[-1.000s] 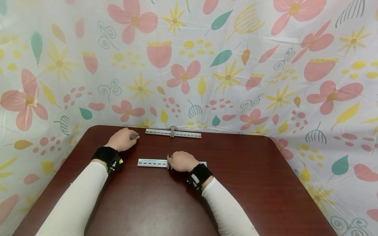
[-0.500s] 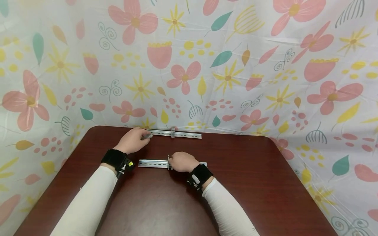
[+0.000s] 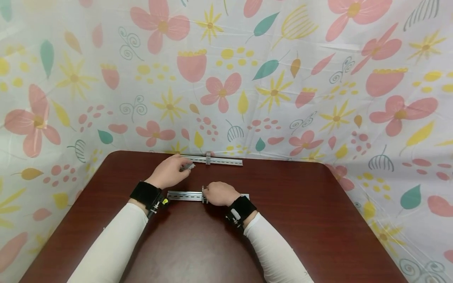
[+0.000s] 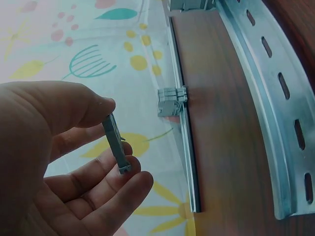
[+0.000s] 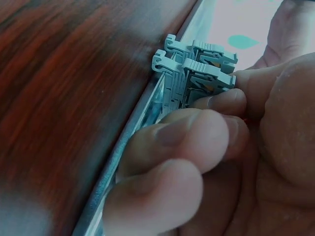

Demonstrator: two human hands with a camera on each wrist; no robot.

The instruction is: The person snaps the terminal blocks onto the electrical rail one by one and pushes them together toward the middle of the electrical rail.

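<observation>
My left hand [image 3: 170, 171] pinches a thin grey terminal block [image 4: 115, 147] between thumb and fingertips, held above the table between the two rails. At the near slotted metal DIN rail [image 3: 185, 195], my right hand [image 3: 221, 193] curls its fingers over the rail and grips grey terminal blocks [image 5: 197, 73] with thumb and fingertip. Two of these blocks stand side by side across the rail in the right wrist view. My right hand hides much of the rail's right half in the head view.
A second DIN rail [image 3: 226, 161] lies along the table's back edge, bearing a small stack of grey terminal blocks [image 3: 208, 158]. The brown table [image 3: 301, 220] backs onto a flower-printed curtain [image 3: 269, 51].
My left hand has moved right with the terminal block, from the table's back left toward the blocks on the near rail. My right hand has stayed at the rail.
</observation>
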